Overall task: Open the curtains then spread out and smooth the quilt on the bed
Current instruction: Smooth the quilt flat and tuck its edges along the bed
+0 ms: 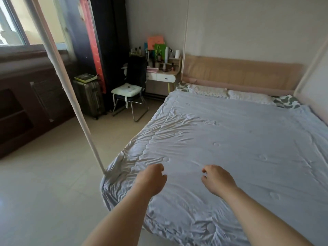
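Note:
A pale blue-white quilt [230, 142] lies spread over the bed, wrinkled along its left side and near corner. My left hand [150, 180] hovers over the quilt's near left part, fingers loosely curled, holding nothing. My right hand [217, 180] is beside it to the right, fingers apart and bent, also holding nothing. Whether either hand touches the fabric I cannot tell. The dark curtain [106, 41] is gathered in the corner to the right of the window [21, 27], which shows daylight. Two pillows [230, 93] lie at the head of the bed.
A white canopy pole [71, 89] rises from the bed's near left corner. A black chair [131, 89] with a cushion, a suitcase [88, 98] with books on top and a cluttered dressing table [163, 75] stand at the back. Tiled floor [44, 183] lies left of the bed.

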Motion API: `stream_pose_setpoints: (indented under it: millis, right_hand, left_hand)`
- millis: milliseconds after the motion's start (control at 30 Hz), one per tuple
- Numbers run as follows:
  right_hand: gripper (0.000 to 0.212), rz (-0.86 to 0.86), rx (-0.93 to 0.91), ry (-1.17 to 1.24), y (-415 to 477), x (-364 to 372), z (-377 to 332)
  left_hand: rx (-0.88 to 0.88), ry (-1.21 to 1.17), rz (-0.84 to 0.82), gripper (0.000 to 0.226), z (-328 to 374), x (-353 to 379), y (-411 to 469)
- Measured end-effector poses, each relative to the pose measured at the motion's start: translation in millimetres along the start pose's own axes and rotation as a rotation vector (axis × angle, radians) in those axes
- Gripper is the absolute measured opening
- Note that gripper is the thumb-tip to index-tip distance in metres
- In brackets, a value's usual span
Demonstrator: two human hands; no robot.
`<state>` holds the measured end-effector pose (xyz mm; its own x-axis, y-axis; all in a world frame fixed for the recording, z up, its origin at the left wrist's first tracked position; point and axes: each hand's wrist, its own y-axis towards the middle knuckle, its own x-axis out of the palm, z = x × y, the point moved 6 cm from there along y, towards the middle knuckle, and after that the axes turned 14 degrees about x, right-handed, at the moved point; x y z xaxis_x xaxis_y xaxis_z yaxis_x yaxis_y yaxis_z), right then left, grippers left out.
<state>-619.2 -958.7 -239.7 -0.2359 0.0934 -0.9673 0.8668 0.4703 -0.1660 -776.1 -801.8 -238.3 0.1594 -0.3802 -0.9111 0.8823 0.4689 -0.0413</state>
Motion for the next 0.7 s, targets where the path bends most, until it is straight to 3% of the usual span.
stream_pose_setpoints:
  millis: [300, 700]
  right_hand:
    - [0.024, -0.009, 0.114, 0.109, -30.1, 30.5, -141.8]
    - [0.024, 0.005, 0.089, 0.123, 20.9, 38.3, -228.5]
  left_hand:
    - [0.095, 0.141, -0.059, 0.033, -136.6, -87.0, -12.7]
    - [0.056, 0.034, -0.1, 0.029, -218.5, -95.0, 49.4]
